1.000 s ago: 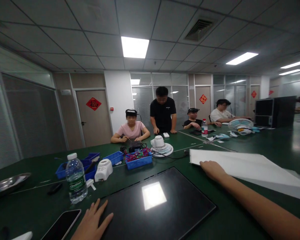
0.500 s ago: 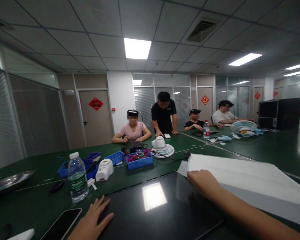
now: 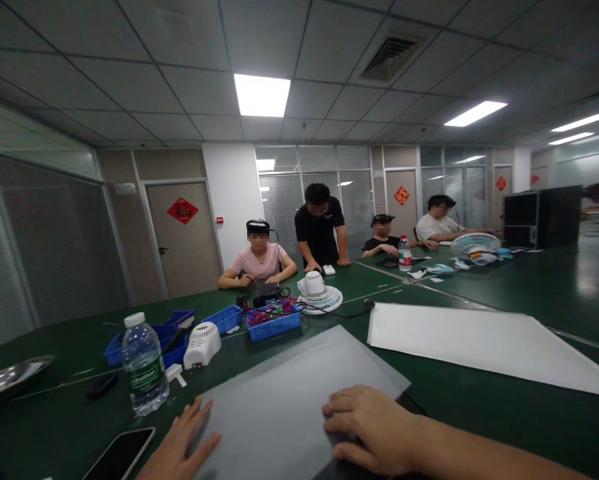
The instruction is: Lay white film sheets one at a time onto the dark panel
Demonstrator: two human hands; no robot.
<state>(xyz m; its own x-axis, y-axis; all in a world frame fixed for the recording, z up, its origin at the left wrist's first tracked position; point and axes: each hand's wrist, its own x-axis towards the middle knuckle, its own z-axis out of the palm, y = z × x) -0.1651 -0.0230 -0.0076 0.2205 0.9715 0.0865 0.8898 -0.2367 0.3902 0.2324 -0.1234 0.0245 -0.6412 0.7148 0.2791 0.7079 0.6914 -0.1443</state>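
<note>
A translucent whitish sheet point(image 3: 279, 393) lies over the black flat panel point(image 3: 404, 405) in front of me, covering most of it. My left hand point(image 3: 182, 440) rests at the sheet's left edge with its fingers spread. On the near right part of the sheet is my right hand point(image 3: 372, 427), fingers slightly bent and laid on the surface, thumb apart. Part of the sheet's near edge is hidden by that hand. To the right, a larger white sheet point(image 3: 479, 337) lies on the green table point(image 3: 454, 413).
Left of the panel stand a water bottle point(image 3: 144, 367) and a phone point(image 3: 122, 457). Beyond are a white plastic housing point(image 3: 202, 343), a blue bin point(image 3: 274, 328) of wires and a white fan point(image 3: 322, 300). Several people are across the table, near a black computer case point(image 3: 544, 217).
My right hand has let go of the sheets at the right and moved left and nearer. The translucent sheet now covers the black panel. My left hand has stayed at the left edge.
</note>
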